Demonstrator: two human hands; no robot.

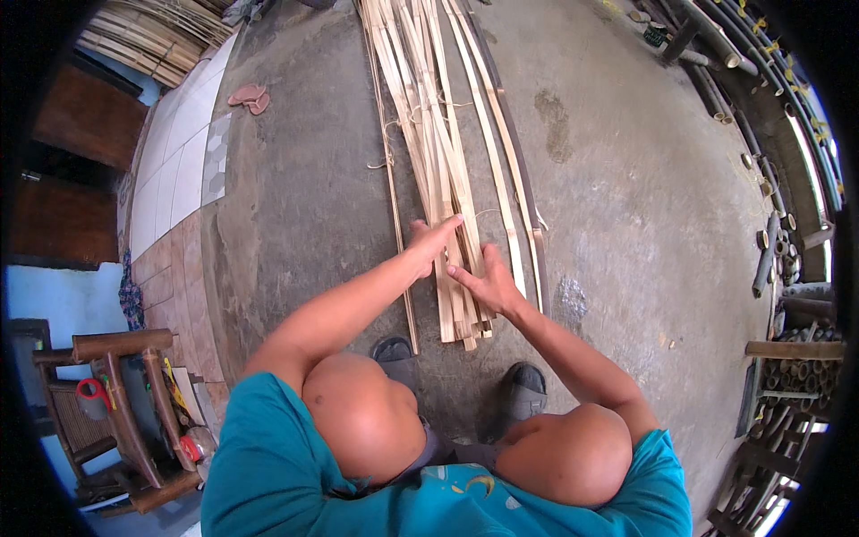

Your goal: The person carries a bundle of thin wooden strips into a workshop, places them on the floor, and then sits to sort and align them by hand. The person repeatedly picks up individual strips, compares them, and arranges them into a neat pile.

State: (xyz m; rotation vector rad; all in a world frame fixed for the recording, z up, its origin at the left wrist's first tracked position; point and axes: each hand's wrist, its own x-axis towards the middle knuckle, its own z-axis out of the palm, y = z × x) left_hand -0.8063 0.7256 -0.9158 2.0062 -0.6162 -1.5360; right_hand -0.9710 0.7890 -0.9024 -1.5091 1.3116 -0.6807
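A bundle of pale bamboo strips (428, 134) lies on the grey concrete floor (644, 242), running from the top edge of the frame down to the centre, where its near ends fan out slightly unevenly. The left hand (432, 248) comes in from the lower left and is on the bundle, held wide, its thumb across the top of the strips and its other fingertips at their left edge. Nearer the bundle's lower end, the right hand (494, 286) is wide too, thumb on the strips and fingers along their right side. How firmly either hand presses I cannot tell.

To the right of the bundle, separate long strips (486, 116) lie apart from it; to its left runs a thin strip (391, 192). Below the hands are bare knees, dark sandals (525, 394) and a teal shirt (268, 456).

In the upper left, a pair of pink slippers (250, 98) sits near white tiles (170, 170), with a stack of slats (157, 40) beyond. A bamboo chair (125, 394) stands at the lower left, red-handled scissors (90, 388) on it. Along the right edge are piled bamboo poles (768, 255)
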